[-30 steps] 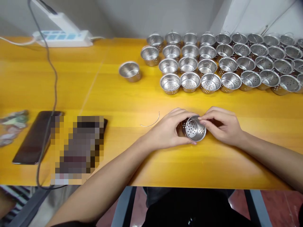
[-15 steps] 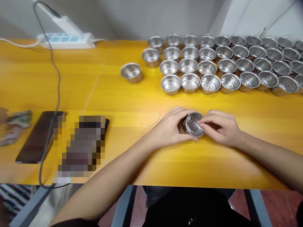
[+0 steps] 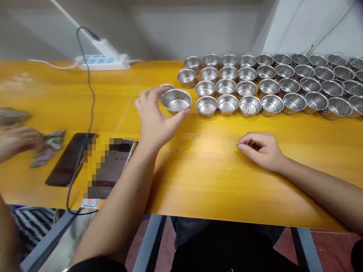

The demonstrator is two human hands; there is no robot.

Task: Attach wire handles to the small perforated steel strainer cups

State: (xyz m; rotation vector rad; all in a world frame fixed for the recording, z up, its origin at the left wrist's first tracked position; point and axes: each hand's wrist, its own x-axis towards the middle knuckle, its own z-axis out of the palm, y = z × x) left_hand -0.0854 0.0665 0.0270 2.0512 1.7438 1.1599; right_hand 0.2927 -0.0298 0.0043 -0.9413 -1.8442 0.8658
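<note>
My left hand [image 3: 154, 119] grips a perforated steel cup [image 3: 176, 101] by its rim and holds it at the left end of the front row of cups [image 3: 227, 105]. Another single cup [image 3: 166, 87] shows partly behind my fingers. My right hand [image 3: 261, 150] rests on the yellow table [image 3: 215, 181] with fingers loosely curled and nothing in them. A thin curved wire [image 3: 185, 145] lies on the table between my two hands.
Several rows of the same steel cups [image 3: 283, 81] fill the back right. Two phones [image 3: 69, 158] and a dark cable [image 3: 89, 113] lie at the left; a power strip [image 3: 103, 60] sits at the back. Another person's hand [image 3: 15, 141] is at the far left.
My left hand carried the cup from between both hands up and left to the end of the front row. My right hand let go and stayed on the table. The view shifted.
</note>
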